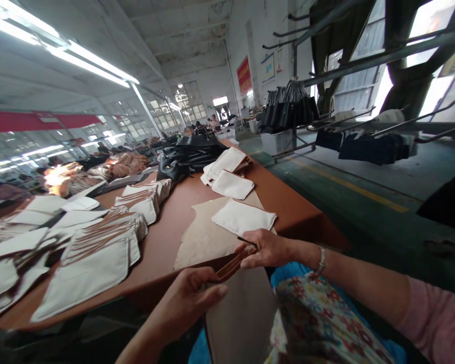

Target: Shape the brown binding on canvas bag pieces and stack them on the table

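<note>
Low in the middle, a brown-edged piece (pixel 240 308) with a greyish face hangs at the front edge of the table. My left hand (pixel 189 298) pinches the left end of its brown upper edge between thumb and fingers. The other end of that edge is gripped by my right hand (pixel 263 247), where a short dark strip sticks out above the fingers. Just beyond my right hand, a white stitched panel (pixel 244 216) lies partly on a tan sheet (pixel 200 232).
The brown table (pixel 167 222) carries rows of white panels (pixel 87 273) at left, more white pieces (pixel 233 184) and black bags (pixel 193 151) farther back. A metal rack (pixel 296 121) with black bags stands at right.
</note>
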The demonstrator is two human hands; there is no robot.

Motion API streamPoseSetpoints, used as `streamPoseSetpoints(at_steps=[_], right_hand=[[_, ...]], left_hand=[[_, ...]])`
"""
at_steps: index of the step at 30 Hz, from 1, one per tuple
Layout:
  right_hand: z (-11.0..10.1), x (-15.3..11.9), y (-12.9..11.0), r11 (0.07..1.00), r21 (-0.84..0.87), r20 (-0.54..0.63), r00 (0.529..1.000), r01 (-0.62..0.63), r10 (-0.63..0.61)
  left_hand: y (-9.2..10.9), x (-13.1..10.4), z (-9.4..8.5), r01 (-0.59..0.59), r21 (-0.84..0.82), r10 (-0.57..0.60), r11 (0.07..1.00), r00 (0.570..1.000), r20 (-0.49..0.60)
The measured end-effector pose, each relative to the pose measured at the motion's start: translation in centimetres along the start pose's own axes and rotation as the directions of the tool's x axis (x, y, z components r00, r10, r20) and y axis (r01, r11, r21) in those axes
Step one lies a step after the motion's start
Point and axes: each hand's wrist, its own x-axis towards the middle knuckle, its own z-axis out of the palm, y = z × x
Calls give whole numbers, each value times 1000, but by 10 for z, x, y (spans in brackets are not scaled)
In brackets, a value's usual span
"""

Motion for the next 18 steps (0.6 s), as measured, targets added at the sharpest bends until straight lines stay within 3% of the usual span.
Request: streamPoseSetpoints(at_steps=[3,6,11,15,18], right_hand=[[25,-2,-24,968,239,86,991,80,-103],[36,-4,-37,947,307,124,983,92,-136],[38,-11,-19,957,289,88,996,-27,2],[42,-15,-4,964,259,77,996,-56,37],[42,-17,-1,966,254,80,996,-50,30]], left_hand=[[16,13,25,-129,150,126,980,992,28],[16,14,33,-135,114,133,984,991,30],[-14,6,22,-37,-86,50,996,987,150],[-34,6,23,19,-186,1,982,995,104],[-34,9,27,23,-212,-13,977,999,47]])
